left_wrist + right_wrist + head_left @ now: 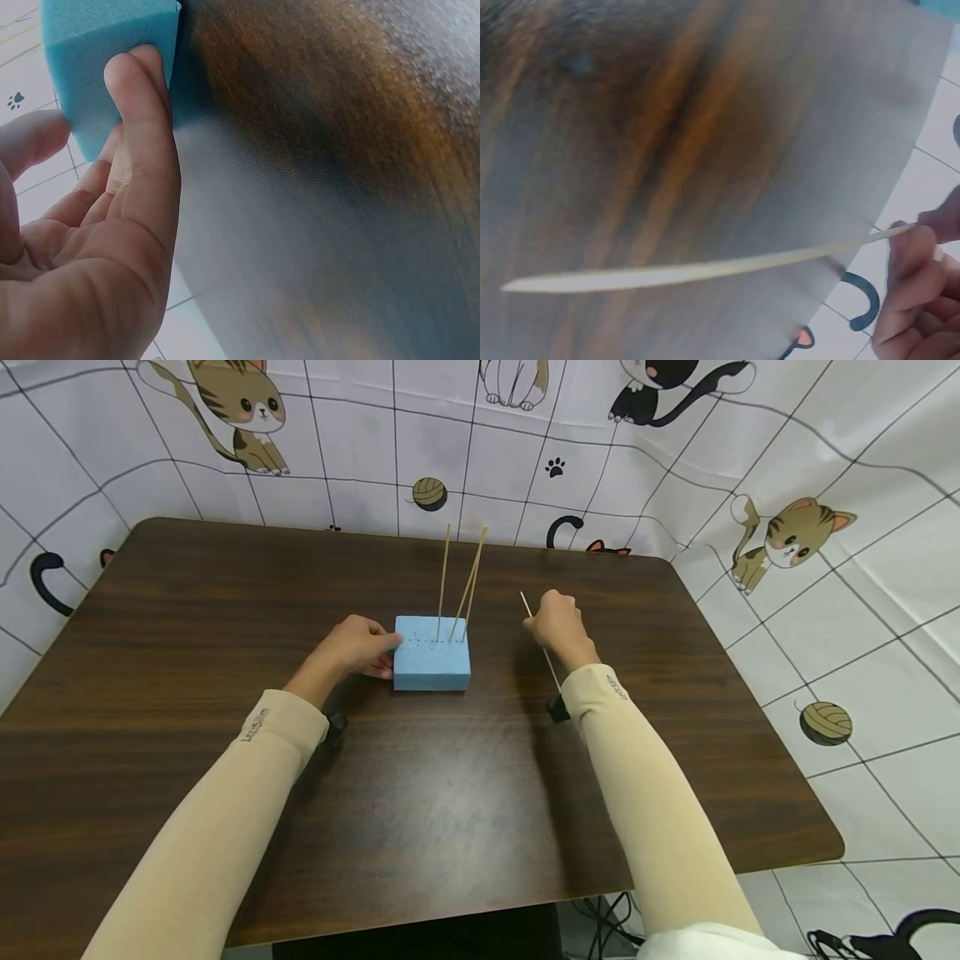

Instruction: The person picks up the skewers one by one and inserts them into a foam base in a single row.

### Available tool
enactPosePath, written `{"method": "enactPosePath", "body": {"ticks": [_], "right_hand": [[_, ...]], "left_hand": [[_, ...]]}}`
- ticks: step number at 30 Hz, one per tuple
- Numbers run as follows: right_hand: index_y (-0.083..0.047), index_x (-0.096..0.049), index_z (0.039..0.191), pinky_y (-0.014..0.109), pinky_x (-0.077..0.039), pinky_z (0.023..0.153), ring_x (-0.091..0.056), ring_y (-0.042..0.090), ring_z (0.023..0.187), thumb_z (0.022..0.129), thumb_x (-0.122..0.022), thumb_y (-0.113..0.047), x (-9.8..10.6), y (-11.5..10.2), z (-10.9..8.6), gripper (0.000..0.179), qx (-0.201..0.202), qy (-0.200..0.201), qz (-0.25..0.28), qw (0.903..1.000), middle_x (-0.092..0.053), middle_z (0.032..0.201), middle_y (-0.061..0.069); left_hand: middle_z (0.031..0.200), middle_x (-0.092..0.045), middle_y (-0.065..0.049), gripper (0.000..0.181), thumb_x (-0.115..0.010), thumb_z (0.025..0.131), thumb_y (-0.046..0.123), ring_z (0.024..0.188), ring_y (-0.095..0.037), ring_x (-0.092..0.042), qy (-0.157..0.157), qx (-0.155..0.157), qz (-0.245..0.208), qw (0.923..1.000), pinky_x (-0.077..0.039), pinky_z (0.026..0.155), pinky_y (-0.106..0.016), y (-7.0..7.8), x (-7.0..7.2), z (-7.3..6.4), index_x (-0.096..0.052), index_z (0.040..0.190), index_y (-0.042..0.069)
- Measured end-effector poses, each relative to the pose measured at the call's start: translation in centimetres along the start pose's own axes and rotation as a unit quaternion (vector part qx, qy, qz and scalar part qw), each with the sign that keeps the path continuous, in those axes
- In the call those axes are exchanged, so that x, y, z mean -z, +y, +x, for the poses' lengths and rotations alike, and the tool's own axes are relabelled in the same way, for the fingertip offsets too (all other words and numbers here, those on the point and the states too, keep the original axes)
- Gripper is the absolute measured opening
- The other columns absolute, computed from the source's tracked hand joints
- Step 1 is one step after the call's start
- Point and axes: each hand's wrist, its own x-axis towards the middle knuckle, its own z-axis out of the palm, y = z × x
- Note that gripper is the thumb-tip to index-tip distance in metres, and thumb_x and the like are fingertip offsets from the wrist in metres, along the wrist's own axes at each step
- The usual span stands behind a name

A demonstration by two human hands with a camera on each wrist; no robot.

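A light blue foam block point(431, 680) with small holes in its top sits on the table. Three thin wooden skewers point(443, 578) stand in it, two of them leaning close together near the right side. My left hand point(354, 647) holds the block by its left side, and in the left wrist view its fingertips point(135, 75) press against the blue foam point(79, 67). To the right of the block, my right hand point(558, 622) pinches another wooden skewer point(552, 670) between thumb and fingers, above the table. The skewer's pointed end point(525, 285) shows in the right wrist view.
The dark brown wooden table point(420, 827) extends around both hands. Behind it and on the right hangs a white gridded sheet point(480, 452) printed with cats and yarn balls. Black cables point(603, 918) lie below the table's front edge.
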Motion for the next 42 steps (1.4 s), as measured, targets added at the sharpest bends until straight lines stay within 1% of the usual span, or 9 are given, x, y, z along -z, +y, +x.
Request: {"method": "enactPosePath", "body": {"ticks": [3, 6, 13, 17, 25, 30, 37, 39, 42], "right_hand": [[-0.011, -0.046, 0.059, 0.041, -0.049, 0.069, -0.054, 0.028, 0.071, 0.089, -0.060, -0.012, 0.2, -0.4, 0.0, 0.033, 0.031, 0.045, 0.018, 0.9984, -0.049, 0.065, 0.004], [-0.013, -0.042, 0.054, 0.035, -0.040, 0.060, -0.042, 0.022, 0.060, 0.085, -0.054, -0.003, 0.6, -0.9, -0.2, 0.035, 0.073, 0.082, 0.035, 0.9933, -0.039, 0.054, -0.001], [-0.004, -0.070, 0.085, 0.037, -0.052, 0.074, -0.059, 0.024, 0.077, 0.092, -0.054, -0.007, 1.8, -2.4, -0.8, 0.018, 0.127, 0.138, 0.079, 0.9791, -0.065, 0.079, 0.007], [-0.002, -0.073, 0.098, 0.038, -0.054, 0.081, -0.065, 0.026, 0.086, 0.093, -0.058, -0.011, 3.1, -3.7, -1.7, 0.018, 0.139, 0.172, 0.120, 0.9678, -0.072, 0.091, 0.011], [0.001, -0.073, 0.101, 0.029, -0.052, 0.080, -0.068, 0.022, 0.080, 0.094, -0.060, -0.012, 5.9, -6.0, -4.1, 0.019, 0.196, 0.254, 0.189, 0.9281, -0.073, 0.094, 0.013], [0.000, -0.073, 0.098, 0.018, -0.046, 0.066, -0.062, 0.016, 0.071, 0.093, -0.060, -0.009, 7.0, -7.6, -5.7, 0.016, 0.225, 0.292, 0.247, 0.8964, -0.073, 0.090, 0.012], [0.005, -0.071, 0.097, 0.015, -0.048, 0.064, -0.061, 0.012, 0.068, 0.091, -0.063, -0.004, 6.5, -9.6, -7.1, 0.013, 0.292, 0.308, 0.321, 0.8469, -0.071, 0.088, 0.015], [0.005, -0.070, 0.097, 0.016, -0.049, 0.065, -0.061, 0.012, 0.068, 0.091, -0.063, -0.003, 6.1, -10.1, -7.3, 0.013, 0.305, 0.302, 0.331, 0.8405, -0.070, 0.088, 0.015], [0.004, -0.070, 0.097, 0.016, -0.049, 0.065, -0.061, 0.013, 0.068, 0.091, -0.062, -0.004, 5.5, -10.8, -7.3, 0.012, 0.306, 0.286, 0.340, 0.8421, -0.070, 0.088, 0.014]], "left_hand": [[0.101, -0.059, -0.020, 0.040, -0.050, 0.105, 0.023, 0.066, -0.011, -0.064, 0.000, -0.001, 0.003, 1.0000, -0.061, 0.074, -0.027, 0.0, 0.0, 0.0, -0.052, 0.127, -0.010], [0.100, -0.059, -0.020, 0.040, -0.050, 0.105, 0.023, 0.065, -0.010, -0.064, 0.000, -0.003, 0.005, 1.0000, -0.061, 0.073, -0.026, -0.1, 0.0, 0.1, -0.053, 0.127, -0.010], [0.099, -0.059, -0.020, 0.040, -0.049, 0.105, 0.023, 0.066, -0.010, -0.064, 0.001, -0.006, 0.007, 1.0000, -0.061, 0.073, -0.027, -0.1, 0.0, 0.1, -0.053, 0.126, -0.010], [0.098, -0.060, -0.019, 0.040, -0.050, 0.105, 0.023, 0.066, -0.011, -0.064, 0.004, -0.005, 0.006, 1.0000, -0.061, 0.073, -0.027, -0.1, 0.0, 0.2, -0.053, 0.126, -0.011], [0.097, -0.059, -0.019, 0.039, -0.049, 0.105, 0.022, 0.066, -0.011, -0.065, -0.006, -0.014, 0.005, 0.9999, -0.061, 0.073, -0.028, -0.2, 0.1, 0.3, -0.052, 0.126, -0.011], [0.098, -0.059, -0.019, 0.039, -0.050, 0.105, 0.022, 0.066, -0.011, -0.064, -0.003, -0.014, 0.010, 0.9999, -0.061, 0.073, -0.027, -0.1, 0.1, 0.2, -0.053, 0.126, -0.011], [0.095, -0.060, -0.018, 0.040, -0.051, 0.105, 0.023, 0.066, -0.012, -0.065, -0.002, -0.013, 0.004, 0.9999, -0.061, 0.071, -0.027, 0.0, 0.1, 0.2, -0.053, 0.126, -0.011], [0.095, -0.060, -0.018, 0.039, -0.051, 0.105, 0.022, 0.066, -0.012, -0.065, -0.001, -0.012, 0.004, 0.9999, -0.061, 0.070, -0.026, 0.0, 0.0, 0.2, -0.053, 0.126, -0.011], [0.097, -0.060, -0.019, 0.040, -0.051, 0.105, 0.022, 0.066, -0.012, -0.065, 0.002, -0.010, 0.006, 0.9999, -0.061, 0.069, -0.026, -0.1, 0.0, 0.2, -0.053, 0.126, -0.011]]}}
